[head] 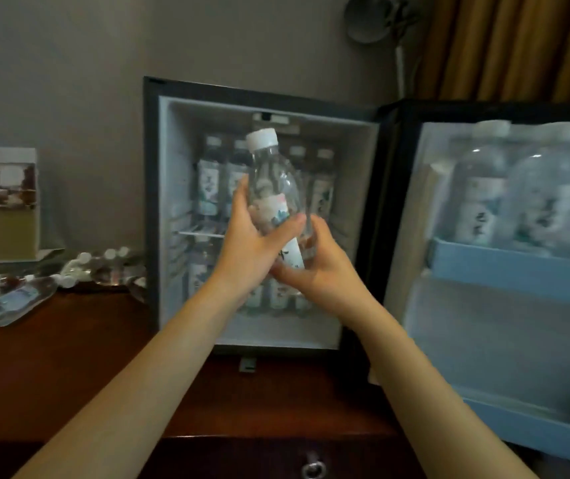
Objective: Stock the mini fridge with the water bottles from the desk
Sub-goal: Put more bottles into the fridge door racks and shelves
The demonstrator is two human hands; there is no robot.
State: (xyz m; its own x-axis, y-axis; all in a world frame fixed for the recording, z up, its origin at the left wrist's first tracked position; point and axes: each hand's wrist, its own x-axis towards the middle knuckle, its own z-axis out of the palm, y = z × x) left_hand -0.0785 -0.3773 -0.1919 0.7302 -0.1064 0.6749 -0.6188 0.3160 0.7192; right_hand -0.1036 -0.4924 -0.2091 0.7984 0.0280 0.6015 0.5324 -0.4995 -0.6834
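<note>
Bare left hand [250, 243] at centre of frame: slim fingers, rounded thumb tip. Bare right hand [323, 271] just right and lower: same slim build. Then left forearm [145, 382] from lower left edge and right forearm [425, 385] from lower right edge: both uncovered along whole visible length, slender, smooth. Nails too blurred to tell.
</note>
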